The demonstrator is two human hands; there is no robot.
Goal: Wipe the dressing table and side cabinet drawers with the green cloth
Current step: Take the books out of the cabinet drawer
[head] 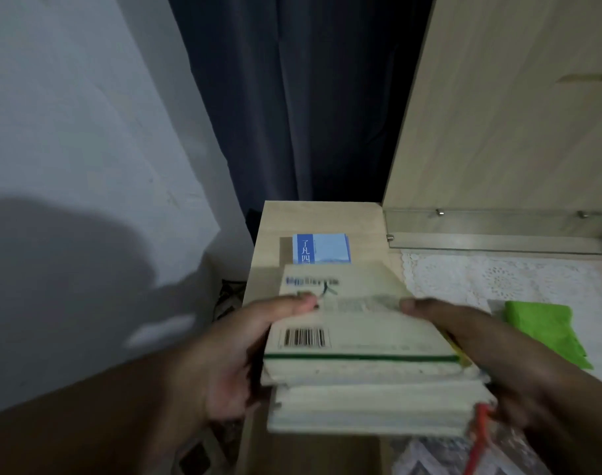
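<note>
Both hands carry a stack of pale books (364, 358) above the light wooden side cabinet top (272, 231). My left hand (231, 358) grips the stack's left side, thumb on the top cover. My right hand (477, 344) grips its right side, thumb on top too. The green cloth (542, 327) lies crumpled on the dressing table's white lace mat (491, 279), just right of my right hand; neither hand touches it.
A blue book (321, 248) lies flat on the cabinet top beyond the stack. A dark curtain (303, 97) hangs behind, a grey wall (70, 149) stands left, and a wooden panel (512, 97) with a glass shelf (498, 241) rises on the right.
</note>
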